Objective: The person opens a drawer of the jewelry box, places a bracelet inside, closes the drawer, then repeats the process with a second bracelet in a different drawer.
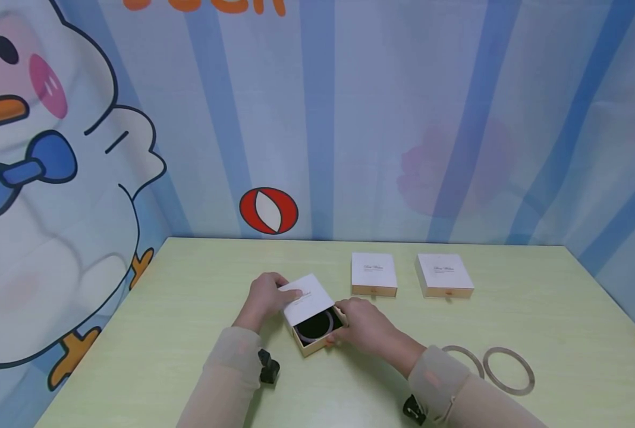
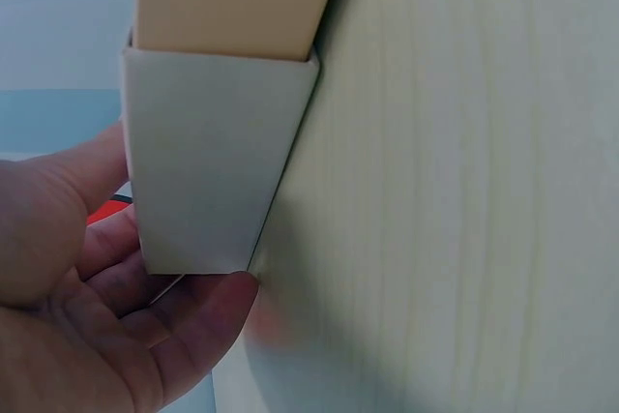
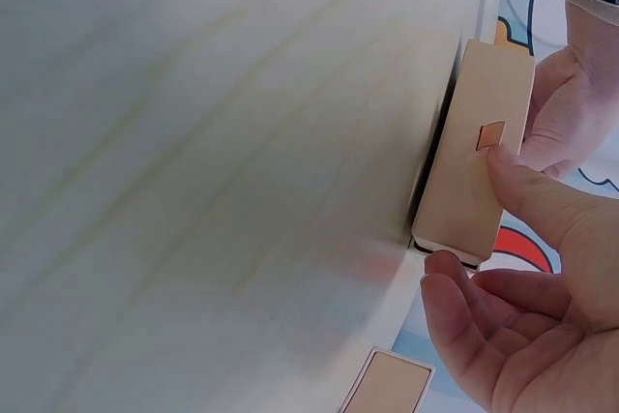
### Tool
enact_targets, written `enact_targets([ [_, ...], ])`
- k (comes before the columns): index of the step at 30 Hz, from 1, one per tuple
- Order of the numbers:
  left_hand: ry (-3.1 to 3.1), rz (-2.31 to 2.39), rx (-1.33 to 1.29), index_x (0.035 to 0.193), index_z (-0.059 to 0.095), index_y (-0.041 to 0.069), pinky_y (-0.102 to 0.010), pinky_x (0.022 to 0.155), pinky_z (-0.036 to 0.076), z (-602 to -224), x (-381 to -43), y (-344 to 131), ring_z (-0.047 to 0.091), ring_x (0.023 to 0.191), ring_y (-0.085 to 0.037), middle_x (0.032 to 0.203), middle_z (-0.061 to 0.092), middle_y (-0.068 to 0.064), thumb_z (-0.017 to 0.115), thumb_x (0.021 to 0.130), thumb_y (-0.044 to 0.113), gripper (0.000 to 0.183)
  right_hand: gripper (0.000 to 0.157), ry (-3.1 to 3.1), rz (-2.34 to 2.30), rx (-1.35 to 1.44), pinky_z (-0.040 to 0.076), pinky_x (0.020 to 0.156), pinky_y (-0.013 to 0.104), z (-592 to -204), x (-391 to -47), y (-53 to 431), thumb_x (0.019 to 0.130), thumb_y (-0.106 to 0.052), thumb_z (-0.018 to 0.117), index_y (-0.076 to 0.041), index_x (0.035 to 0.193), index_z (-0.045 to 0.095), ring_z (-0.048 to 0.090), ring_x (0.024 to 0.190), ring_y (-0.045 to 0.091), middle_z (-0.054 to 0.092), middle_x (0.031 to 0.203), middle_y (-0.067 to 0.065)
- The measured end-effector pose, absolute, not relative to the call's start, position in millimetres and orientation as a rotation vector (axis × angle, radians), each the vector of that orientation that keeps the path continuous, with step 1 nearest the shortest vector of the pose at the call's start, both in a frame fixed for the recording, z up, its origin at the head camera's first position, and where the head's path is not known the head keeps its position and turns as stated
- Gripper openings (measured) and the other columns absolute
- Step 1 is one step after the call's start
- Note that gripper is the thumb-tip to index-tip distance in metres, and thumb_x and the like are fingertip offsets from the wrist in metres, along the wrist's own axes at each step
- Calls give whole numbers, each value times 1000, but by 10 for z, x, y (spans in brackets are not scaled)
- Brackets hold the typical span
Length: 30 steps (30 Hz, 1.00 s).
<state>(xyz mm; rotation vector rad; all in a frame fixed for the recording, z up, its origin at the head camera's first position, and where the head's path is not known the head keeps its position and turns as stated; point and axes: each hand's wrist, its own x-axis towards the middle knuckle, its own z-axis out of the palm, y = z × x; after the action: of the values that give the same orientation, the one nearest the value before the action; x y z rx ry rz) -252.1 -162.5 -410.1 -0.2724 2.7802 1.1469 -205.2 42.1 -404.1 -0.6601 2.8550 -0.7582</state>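
A small white drawer box sits at an angle on the table, its tan drawer pulled partway out. Inside the drawer, a pale bangle lies on dark lining. My left hand grips the white sleeve at its far left end, thumb on top; in the left wrist view, fingers curl around the sleeve's end. At the drawer's front, my right hand holds it, thumb on the small orange tab and fingertips by the drawer's end in the right wrist view.
Two more white boxes stand closed toward the back of the table. Two loose bangles lie at the right, one partly behind the right sleeve. A printed cloth backdrop hangs behind the table.
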Motion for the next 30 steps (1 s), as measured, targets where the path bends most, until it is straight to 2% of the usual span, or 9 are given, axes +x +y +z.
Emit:
enact_targets([
  [17,2777,1133,-270,106,64,3,-31,72,46,-4088,-2516,-1628,52,87,-23,101,62,-11,73,82,29,36,53,2849,-743,-638,42,68,32,-4038,-2080,404,72,-29,82,-1,114,64,48,79,17,67,101,8],
  [26,2780,1128,-268,106,64,3,-31,72,46,-4082,-2513,-1628,52,87,-23,102,62,-11,73,83,29,36,45,2851,-744,-669,36,61,30,-4041,-2092,408,72,-28,82,-2,105,66,44,73,16,61,84,3],
  [30,2779,1131,-268,106,63,3,-31,73,46,-4079,-2513,-1627,52,87,-23,103,62,-11,73,83,29,36,45,2842,-754,-674,36,61,30,-4042,-2096,407,73,-27,81,-3,107,66,45,73,16,62,86,3],
])
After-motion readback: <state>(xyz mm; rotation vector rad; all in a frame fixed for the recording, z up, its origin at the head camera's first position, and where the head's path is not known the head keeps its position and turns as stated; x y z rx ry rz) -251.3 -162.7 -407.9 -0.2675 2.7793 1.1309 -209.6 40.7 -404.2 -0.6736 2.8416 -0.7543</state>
